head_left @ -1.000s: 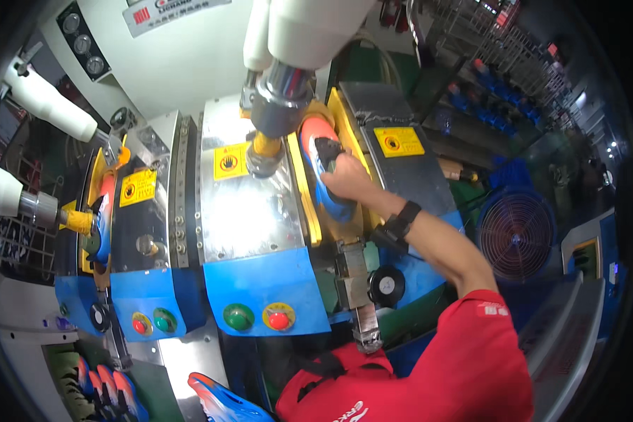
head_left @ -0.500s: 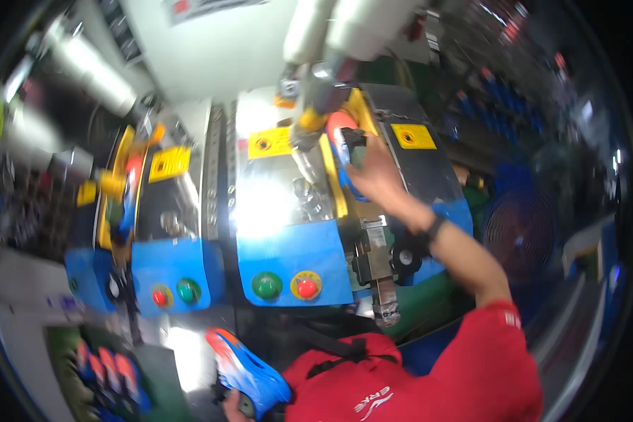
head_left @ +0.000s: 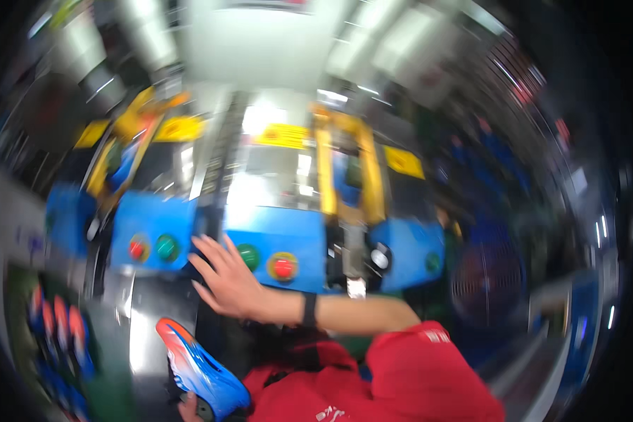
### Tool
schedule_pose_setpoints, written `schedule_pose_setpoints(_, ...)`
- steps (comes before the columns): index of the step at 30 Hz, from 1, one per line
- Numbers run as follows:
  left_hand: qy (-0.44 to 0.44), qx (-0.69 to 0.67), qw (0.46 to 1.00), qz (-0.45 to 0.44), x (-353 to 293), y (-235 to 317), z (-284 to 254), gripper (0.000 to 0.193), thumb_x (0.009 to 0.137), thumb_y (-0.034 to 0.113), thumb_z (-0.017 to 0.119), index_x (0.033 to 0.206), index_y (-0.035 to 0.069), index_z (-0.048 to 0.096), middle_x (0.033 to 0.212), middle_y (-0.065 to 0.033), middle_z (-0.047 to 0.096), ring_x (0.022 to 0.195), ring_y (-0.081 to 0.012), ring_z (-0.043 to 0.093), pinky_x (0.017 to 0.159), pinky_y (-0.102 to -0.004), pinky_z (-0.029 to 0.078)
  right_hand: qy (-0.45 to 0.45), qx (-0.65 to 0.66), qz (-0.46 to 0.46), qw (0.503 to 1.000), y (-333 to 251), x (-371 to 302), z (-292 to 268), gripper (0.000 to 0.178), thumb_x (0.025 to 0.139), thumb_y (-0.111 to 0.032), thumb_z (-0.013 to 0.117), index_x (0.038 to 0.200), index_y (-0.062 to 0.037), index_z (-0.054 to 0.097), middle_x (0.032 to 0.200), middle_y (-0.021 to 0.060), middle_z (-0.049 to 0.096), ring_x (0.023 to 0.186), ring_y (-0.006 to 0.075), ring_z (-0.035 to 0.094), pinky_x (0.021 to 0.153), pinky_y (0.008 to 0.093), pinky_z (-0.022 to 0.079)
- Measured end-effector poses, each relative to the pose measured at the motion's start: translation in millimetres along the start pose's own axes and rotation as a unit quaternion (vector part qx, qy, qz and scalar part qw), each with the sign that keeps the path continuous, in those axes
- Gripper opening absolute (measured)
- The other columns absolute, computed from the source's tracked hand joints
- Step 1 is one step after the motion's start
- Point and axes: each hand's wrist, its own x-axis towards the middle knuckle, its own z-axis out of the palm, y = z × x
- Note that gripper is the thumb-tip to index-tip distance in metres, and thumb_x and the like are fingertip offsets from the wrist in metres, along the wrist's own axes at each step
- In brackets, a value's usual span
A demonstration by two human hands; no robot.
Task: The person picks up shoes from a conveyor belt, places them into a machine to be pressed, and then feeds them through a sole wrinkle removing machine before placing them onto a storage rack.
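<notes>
Shoe (head_left: 202,371), held in front of blue control panel (head_left: 155,213) by closed, partly hidden left grip (head_left: 190,408), is judged light, smooth, semi-stiff, best taken around the collar; right grip (head_left: 233,287) is spread wide, empty.

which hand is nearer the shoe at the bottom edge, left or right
Left. The left hand holds the shoe at its lower-left side, partly out of view; the right hand is spread open, apart from it, higher in the picture.
</notes>
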Motion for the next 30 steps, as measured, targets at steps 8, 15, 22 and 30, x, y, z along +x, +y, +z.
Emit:
schedule_pose_setpoints(8,0.248,-0.012,0.968,0.043,-50,-31,-108,0.036,0.081,0.007,0.071,0.114,0.003,0.058,0.097,-0.0020,0.062,0.086,-0.0118,0.061,0.076,-0.0282,0.051,-0.349,0.323,0.009,0.880,-95,-130,51,0.027,0.087,-0.013,0.064,0.111,-0.0003,0.063,0.109,0.0185,0.066,0.101,0.0342,0.065,0.089,0.0392,0.052)
schedule_pose_setpoints(15,0.310,0.262,0.906,0.119,11,-70,-240,0.086,0.080,0.025,0.077,0.142,-0.007,0.026,0.133,-0.0261,0.044,0.127,-0.0346,0.045,0.108,-0.0384,0.034,-0.455,0.320,0.150,0.817,-148,-106,103,0.069,0.078,-0.006,0.066,0.141,-0.0018,0.037,0.138,0.0200,0.045,0.133,0.0309,0.043,0.106,0.0400,0.039)
schedule_pose_setpoints(22,0.616,0.290,0.725,0.104,-65,-41,-393,0.091,0.081,0.021,0.077,0.145,-0.010,0.020,0.147,-0.0300,0.030,0.140,-0.0367,0.028,0.116,-0.0426,0.021,-0.419,0.213,0.150,0.870,-284,-210,276,0.096,0.074,-0.018,0.077,0.145,0.0097,0.018,0.147,0.0324,0.029,0.139,0.0404,0.031,0.115,0.0433,0.024)
schedule_pose_setpoints(30,0.458,-0.004,0.889,-0.004,-81,3,-505,0.038,0.079,0.004,0.066,0.115,-0.003,0.057,0.109,-0.0131,0.062,0.099,-0.0254,0.063,0.086,-0.0402,0.054,-0.491,0.442,0.252,0.707,-332,-137,266,0.074,0.075,-0.012,0.068,0.137,0.0078,0.033,0.116,0.0163,0.051,0.109,0.0240,0.050,0.097,0.0366,0.042)
